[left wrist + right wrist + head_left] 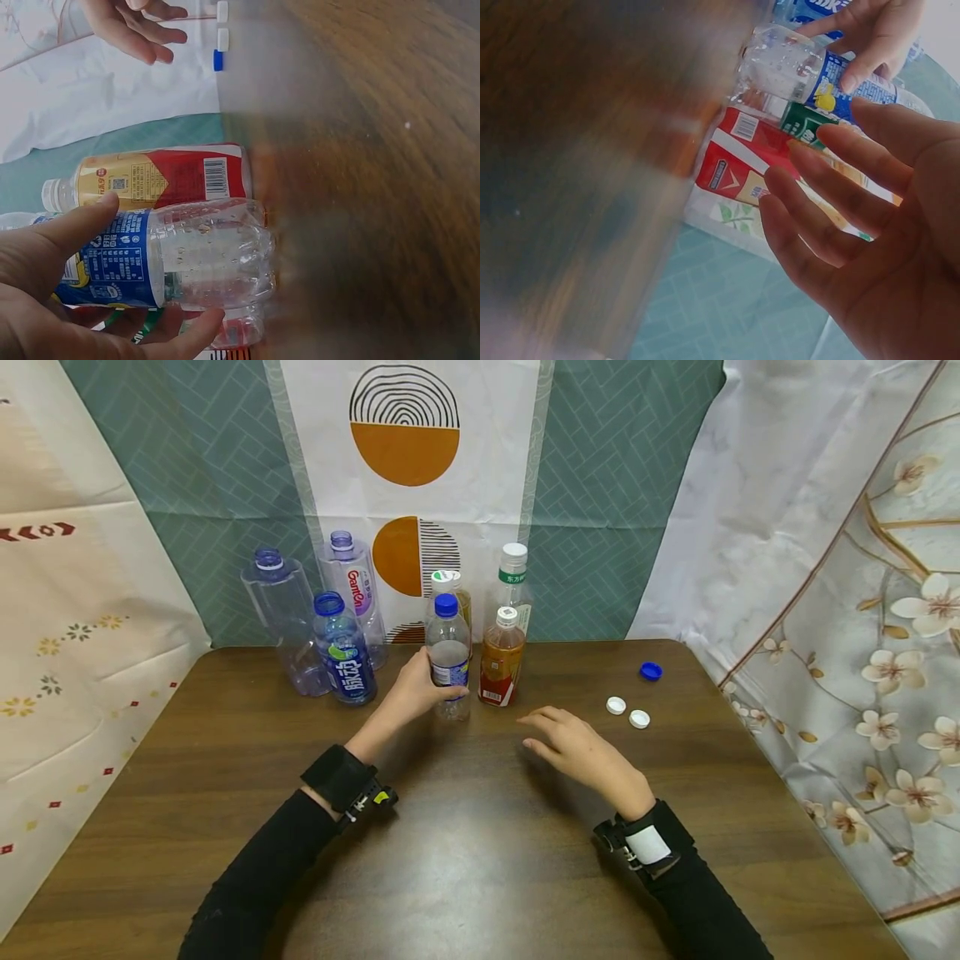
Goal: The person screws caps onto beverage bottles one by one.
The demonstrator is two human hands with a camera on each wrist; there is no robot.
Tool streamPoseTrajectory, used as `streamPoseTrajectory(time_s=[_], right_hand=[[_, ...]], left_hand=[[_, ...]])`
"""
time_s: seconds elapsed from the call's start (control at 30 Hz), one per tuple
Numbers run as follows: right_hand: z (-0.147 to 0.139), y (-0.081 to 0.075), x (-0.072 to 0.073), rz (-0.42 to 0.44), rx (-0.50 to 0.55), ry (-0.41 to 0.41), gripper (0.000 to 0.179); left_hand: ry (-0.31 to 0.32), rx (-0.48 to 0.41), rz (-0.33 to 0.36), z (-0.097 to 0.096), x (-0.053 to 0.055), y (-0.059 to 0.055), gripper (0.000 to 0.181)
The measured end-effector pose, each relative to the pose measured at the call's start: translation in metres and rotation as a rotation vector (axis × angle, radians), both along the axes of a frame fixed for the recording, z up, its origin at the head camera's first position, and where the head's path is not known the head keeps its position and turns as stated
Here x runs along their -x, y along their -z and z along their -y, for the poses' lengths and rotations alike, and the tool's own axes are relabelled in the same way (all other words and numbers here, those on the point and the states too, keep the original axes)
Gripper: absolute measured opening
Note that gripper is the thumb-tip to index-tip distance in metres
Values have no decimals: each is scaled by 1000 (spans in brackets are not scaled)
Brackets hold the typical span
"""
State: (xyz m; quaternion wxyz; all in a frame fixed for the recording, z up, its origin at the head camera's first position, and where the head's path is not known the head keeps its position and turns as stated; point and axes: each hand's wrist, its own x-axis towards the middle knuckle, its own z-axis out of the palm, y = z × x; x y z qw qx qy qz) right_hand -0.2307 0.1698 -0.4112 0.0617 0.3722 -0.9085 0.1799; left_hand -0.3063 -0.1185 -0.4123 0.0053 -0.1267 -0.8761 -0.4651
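My left hand (422, 683) grips a clear plastic bottle (450, 647) with a blue cap and blue label, thumb across its near side. In the left wrist view, the thumb and fingers lie on either side of the label. The bottle stands upright, its lower part bare below the hand. Just right of it is a red-and-gold drink bottle (502, 660) with a white cap. My right hand (573, 747) hovers over the table to the right, fingers spread and slightly bent, with nothing in it.
Uncapped bottles stand at the back left: a blue one (345, 652), a tall clear one (281, 618) and one with a pink label (360, 589). White-capped bottles (513, 578) stand behind. A blue cap (651, 672) and two white caps (639, 719) lie at right.
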Motion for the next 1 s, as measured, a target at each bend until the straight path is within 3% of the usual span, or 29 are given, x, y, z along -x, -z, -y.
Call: streamPoseTrajectory(time_s=[0.27, 0.47, 0.63, 0.8, 1.0], right_hand=[[0, 1, 1, 30, 2, -15, 34], [-1, 2, 1, 36, -3, -22, 34], [0, 2, 1, 43, -17, -33, 34], [-3, 1, 0, 41, -24, -32, 34], [-3, 1, 0, 43, -29, -39, 34]], left_hand=[[8, -17, 10, -2, 0, 5, 85], [29, 63, 30, 2, -7, 5, 95], [-9, 129, 40, 19, -27, -2, 92], [-29, 95, -42, 47, -51, -9, 76], [-61, 123, -140, 95, -74, -5, 51]])
